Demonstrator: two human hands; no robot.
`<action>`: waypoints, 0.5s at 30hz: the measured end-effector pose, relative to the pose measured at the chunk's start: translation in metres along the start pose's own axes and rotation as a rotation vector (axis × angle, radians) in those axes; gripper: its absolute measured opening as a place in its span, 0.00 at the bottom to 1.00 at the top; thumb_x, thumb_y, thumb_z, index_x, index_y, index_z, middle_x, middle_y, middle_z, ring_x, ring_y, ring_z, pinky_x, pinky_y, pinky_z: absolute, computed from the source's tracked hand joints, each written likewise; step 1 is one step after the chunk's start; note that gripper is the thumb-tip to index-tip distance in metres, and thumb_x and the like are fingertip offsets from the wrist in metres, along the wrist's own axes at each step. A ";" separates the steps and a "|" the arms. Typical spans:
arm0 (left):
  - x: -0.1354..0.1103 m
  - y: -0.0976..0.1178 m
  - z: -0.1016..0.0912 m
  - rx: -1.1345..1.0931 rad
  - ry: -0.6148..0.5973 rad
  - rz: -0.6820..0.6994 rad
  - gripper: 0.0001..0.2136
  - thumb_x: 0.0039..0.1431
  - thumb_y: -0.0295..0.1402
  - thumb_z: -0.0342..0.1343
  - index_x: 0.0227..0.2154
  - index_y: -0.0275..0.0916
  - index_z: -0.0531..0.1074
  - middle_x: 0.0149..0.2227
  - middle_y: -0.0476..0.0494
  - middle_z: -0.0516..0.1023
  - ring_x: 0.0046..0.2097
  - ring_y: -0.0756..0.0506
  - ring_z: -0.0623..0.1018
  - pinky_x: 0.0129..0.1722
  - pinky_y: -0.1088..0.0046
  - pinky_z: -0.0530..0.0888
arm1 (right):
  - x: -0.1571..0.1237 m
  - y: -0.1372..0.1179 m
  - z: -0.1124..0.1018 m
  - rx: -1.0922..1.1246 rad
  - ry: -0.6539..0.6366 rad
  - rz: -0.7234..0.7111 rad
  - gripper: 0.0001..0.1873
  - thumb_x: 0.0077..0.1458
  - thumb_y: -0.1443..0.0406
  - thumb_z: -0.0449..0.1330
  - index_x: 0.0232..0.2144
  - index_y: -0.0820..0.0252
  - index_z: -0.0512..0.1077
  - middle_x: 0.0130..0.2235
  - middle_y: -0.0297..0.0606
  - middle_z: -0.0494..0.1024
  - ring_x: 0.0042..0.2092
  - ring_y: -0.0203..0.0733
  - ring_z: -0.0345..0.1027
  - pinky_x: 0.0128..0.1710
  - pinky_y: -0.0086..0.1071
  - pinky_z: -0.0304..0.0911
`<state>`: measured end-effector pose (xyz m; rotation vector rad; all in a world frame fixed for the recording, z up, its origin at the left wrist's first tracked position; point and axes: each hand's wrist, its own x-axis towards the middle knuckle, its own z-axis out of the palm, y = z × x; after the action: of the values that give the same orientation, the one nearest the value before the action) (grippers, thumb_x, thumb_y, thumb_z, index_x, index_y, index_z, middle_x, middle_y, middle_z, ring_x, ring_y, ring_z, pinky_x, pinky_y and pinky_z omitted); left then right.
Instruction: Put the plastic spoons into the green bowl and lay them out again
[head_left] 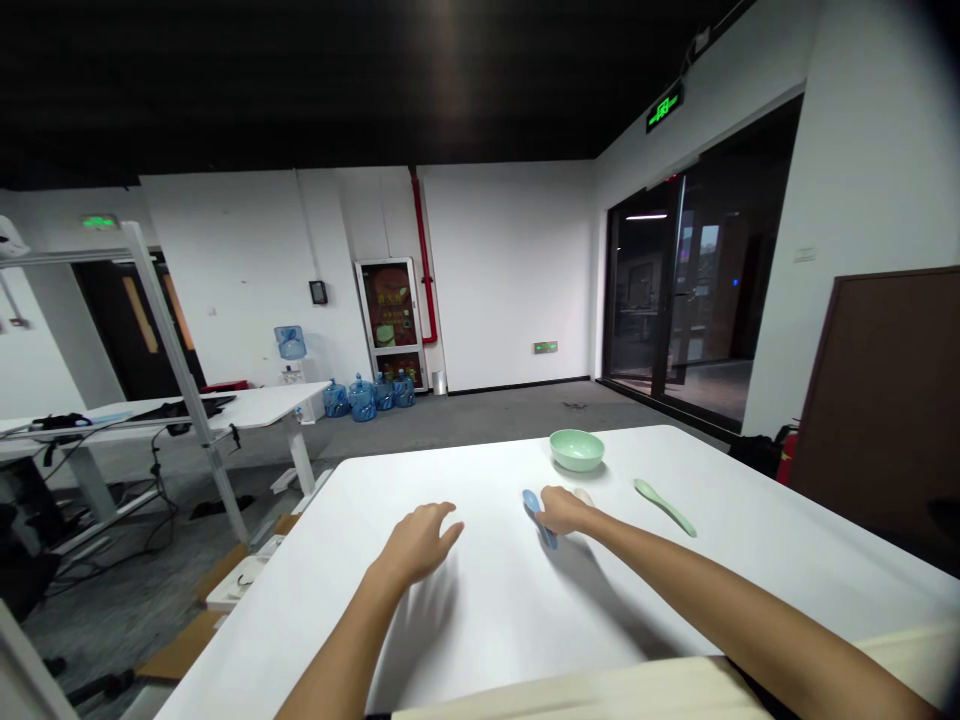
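Observation:
My right hand [564, 510] is closed on the middle of a blue spoon [531, 500], whose bowl points away from me and whose handle end shows below my fingers. Just behind that hand, a pale beige object [583, 496] lies partly hidden, so its kind is unclear. A green spoon [666, 508] rests on the white table [480, 620] to the right. Farther back stands a light green bowl [577, 452]. To the left, my left hand [420, 540] hovers over the tabletop, thumb and fingers apart, holding nothing.
Beyond the table's left edge are cardboard and white boxes [238, 585] on the floor and a metal frame post [184, 380]. Another white desk [262, 405] stands at the left, with several blue water bottles [363, 398] behind it. A brown panel [877, 400] is at the right.

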<state>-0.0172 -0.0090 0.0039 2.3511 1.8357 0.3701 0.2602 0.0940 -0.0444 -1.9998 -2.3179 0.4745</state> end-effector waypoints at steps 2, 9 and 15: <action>0.000 0.001 -0.001 -0.003 -0.004 -0.006 0.25 0.63 0.49 0.42 0.56 0.42 0.68 0.57 0.40 0.73 0.59 0.37 0.70 0.54 0.60 0.68 | -0.002 0.000 0.002 -0.005 -0.005 0.011 0.09 0.48 0.66 0.58 0.23 0.66 0.76 0.30 0.46 0.80 0.32 0.44 0.74 0.32 0.31 0.60; 0.000 0.002 -0.001 -0.006 -0.011 -0.010 0.25 0.64 0.49 0.42 0.57 0.42 0.68 0.58 0.39 0.73 0.59 0.37 0.70 0.54 0.60 0.68 | 0.004 0.008 0.013 -0.027 0.027 0.017 0.07 0.48 0.66 0.59 0.21 0.64 0.72 0.27 0.42 0.78 0.35 0.45 0.74 0.45 0.37 0.57; 0.000 0.003 -0.001 0.004 -0.006 -0.015 0.25 0.64 0.48 0.42 0.57 0.43 0.68 0.58 0.40 0.73 0.59 0.38 0.71 0.54 0.61 0.67 | 0.005 0.011 0.016 0.007 0.033 0.018 0.07 0.50 0.64 0.59 0.25 0.64 0.73 0.29 0.43 0.79 0.39 0.48 0.73 0.46 0.36 0.55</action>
<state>-0.0145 -0.0100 0.0054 2.3372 1.8523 0.3571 0.2662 0.0971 -0.0629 -2.0110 -2.2783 0.4464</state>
